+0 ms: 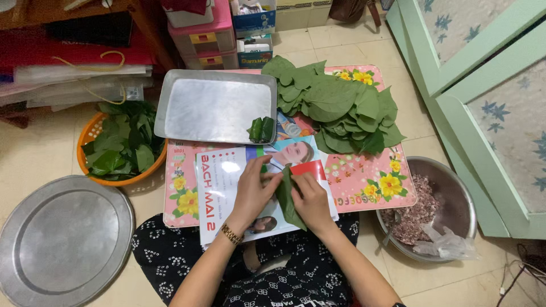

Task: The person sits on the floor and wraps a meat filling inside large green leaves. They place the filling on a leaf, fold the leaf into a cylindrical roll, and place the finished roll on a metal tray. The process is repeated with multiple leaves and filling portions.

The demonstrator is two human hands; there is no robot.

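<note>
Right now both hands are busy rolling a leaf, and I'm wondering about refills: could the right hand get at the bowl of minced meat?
Probably yes: the metal bowl of minced meat sits on the floor just right of the right hand, nothing between them.

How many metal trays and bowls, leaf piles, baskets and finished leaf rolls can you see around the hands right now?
Metal trays: 2, rectangular tray and round tray
Metal bowl: 1, bowl of minced meat
Orange basket of leaves: 1
Loose leaf pile: 1
Finished rolls on the rectangular tray: 2, as far as I can tell
Total: 7

Left hand and right hand fold a leaf.
</note>
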